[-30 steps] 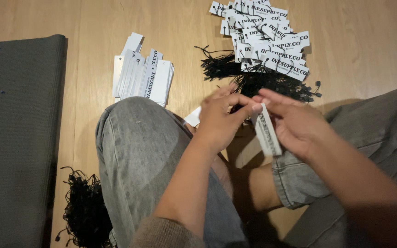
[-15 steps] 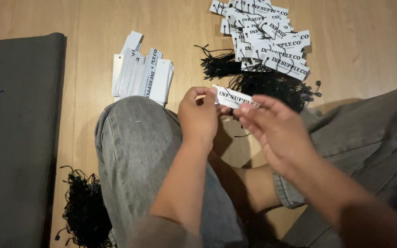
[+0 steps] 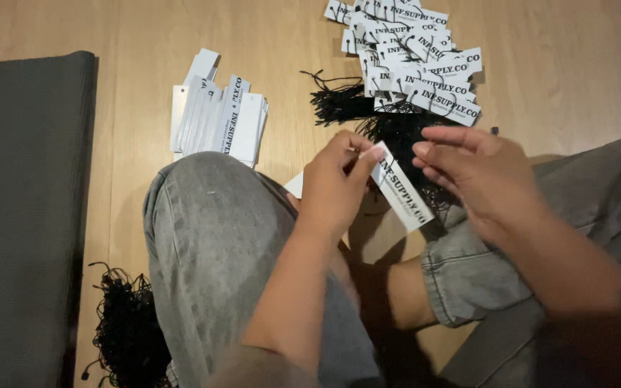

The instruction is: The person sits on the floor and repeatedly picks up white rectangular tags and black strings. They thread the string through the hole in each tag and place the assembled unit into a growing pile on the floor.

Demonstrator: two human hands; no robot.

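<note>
My left hand (image 3: 333,183) pinches the top end of a white paper tag (image 3: 400,192) with black print; the tag slants down to the right above my lap. My right hand (image 3: 479,172) hovers just right of the tag's upper end, fingers apart, not touching it; no string shows between its fingers. A tangle of black strings (image 3: 339,100) lies on the wooden floor just beyond both hands. Behind that lies a heap of printed tags (image 3: 415,65) with black loops on them.
A fanned stack of white tags (image 3: 217,115) lies on the floor beyond my left knee (image 3: 217,237). Another clump of black strings (image 3: 127,330) sits at the lower left beside a dark grey mat (image 3: 23,215). One white tag corner (image 3: 295,185) pokes out under my left wrist.
The tag stood upright in my right hand, then lay level between both hands. Now only the left hand grips it, and the right has let go and drawn back to the right.
</note>
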